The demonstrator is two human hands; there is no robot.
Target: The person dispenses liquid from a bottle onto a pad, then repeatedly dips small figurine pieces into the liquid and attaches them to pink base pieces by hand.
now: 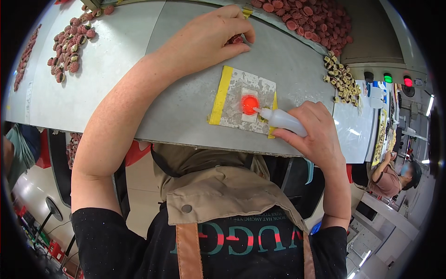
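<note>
My right hand (318,135) is wrapped round a translucent white squeeze bottle (289,122). The bottle lies tilted, its thin nozzle at a round, glowing orange-red piece (249,104). That piece rests on a worn whitish pad (227,116) with yellow tape along its sides, on the grey table (186,109). Farther off, near the table's back, my left hand (206,42) is closed with a small dark red piece (236,39) between thumb and fingers. Most of that piece is hidden by the fingers.
A heap of red scalloped pieces (316,18) lies at the back right, with small cream-and-black pieces (344,81) beside it. Red-and-cream pieces (72,46) lie at left. Green (388,77) and red (408,81) lights sit at right. Another person (390,180) works farther right.
</note>
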